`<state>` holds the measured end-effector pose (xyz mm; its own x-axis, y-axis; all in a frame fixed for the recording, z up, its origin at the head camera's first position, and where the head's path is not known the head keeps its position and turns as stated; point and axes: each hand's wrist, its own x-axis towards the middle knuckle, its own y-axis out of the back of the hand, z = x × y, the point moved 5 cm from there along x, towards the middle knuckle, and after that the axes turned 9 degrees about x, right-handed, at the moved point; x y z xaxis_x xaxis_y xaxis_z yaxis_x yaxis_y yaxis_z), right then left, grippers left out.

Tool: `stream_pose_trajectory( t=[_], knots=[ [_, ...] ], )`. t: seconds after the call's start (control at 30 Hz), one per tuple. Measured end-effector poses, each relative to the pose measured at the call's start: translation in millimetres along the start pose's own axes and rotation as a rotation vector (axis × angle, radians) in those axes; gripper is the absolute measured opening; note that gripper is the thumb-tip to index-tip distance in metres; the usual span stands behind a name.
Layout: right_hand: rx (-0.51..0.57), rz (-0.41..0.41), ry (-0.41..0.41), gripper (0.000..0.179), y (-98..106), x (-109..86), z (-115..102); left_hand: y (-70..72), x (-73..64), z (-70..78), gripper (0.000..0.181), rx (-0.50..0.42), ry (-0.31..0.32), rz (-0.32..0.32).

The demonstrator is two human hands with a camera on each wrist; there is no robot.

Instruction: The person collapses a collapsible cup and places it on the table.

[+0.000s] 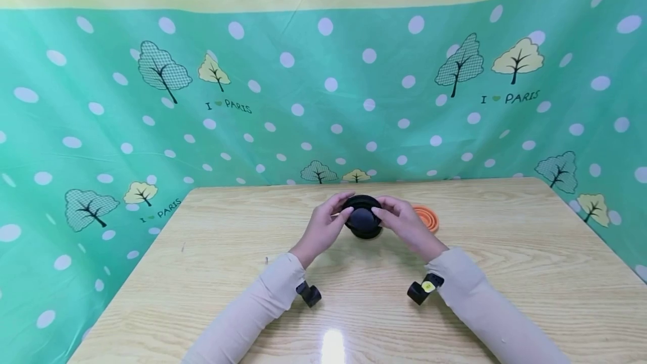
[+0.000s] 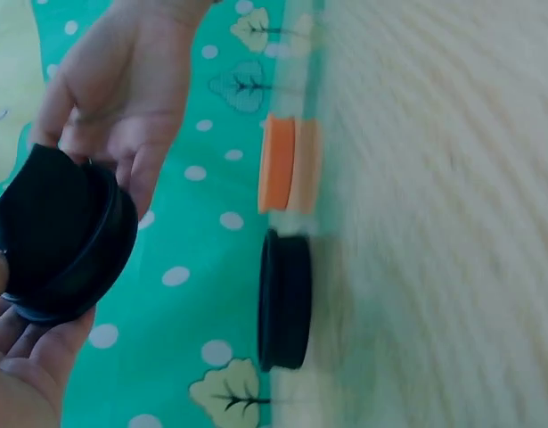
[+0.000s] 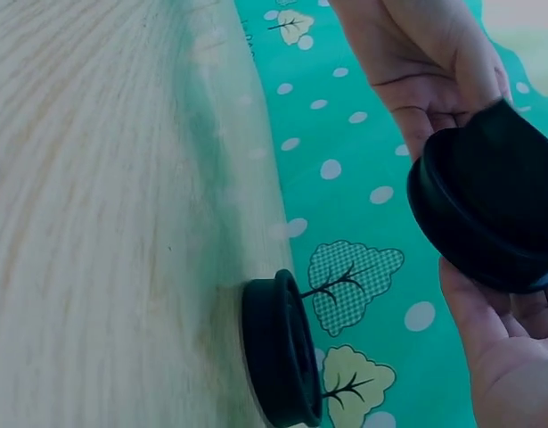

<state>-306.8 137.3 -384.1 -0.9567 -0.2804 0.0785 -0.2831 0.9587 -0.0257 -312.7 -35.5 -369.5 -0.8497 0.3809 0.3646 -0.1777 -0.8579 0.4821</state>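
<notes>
A round black lid-like piece (image 1: 362, 212) with a raised rim is held above the table between both hands. My left hand (image 1: 323, 229) pinches its left edge with fingers and thumb. On the opposite edge, the fingers and thumb of my right hand (image 1: 404, 223) grip it. In the left wrist view the lid-like piece (image 2: 64, 232) stands tilted, a flap-like part rising from its face. Below it, a low black ring-shaped piece (image 2: 287, 299) rests on the tabletop, partly covered by the lid-like piece in the head view.
An orange ringed disc (image 1: 427, 218), like a collapsed silicone cup, lies just behind my right hand. The light wooden table (image 1: 227, 274) reaches back to a green dotted curtain (image 1: 354, 89). Each wrist carries a small black camera (image 1: 309, 295).
</notes>
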Motion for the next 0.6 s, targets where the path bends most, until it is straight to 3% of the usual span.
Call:
stream_pose_trajectory(
  t=[0.27,0.43,0.6],
  knots=[
    [-0.114,-0.069,-0.002,0.035,-5.8,0.0,0.2,-0.4,1.3,2.6,0.030,0.105,-0.065,-0.082],
    [-0.175,-0.128,-0.018,0.035,-11.3,2.0,-1.7,-3.5,1.1,8.0,0.032,0.165,-0.049,-0.111],
    [-0.190,-0.144,-0.012,0.035,-13.1,4.1,-4.6,3.8,-2.6,28.5,0.032,0.141,-0.016,-0.129]
  ],
)
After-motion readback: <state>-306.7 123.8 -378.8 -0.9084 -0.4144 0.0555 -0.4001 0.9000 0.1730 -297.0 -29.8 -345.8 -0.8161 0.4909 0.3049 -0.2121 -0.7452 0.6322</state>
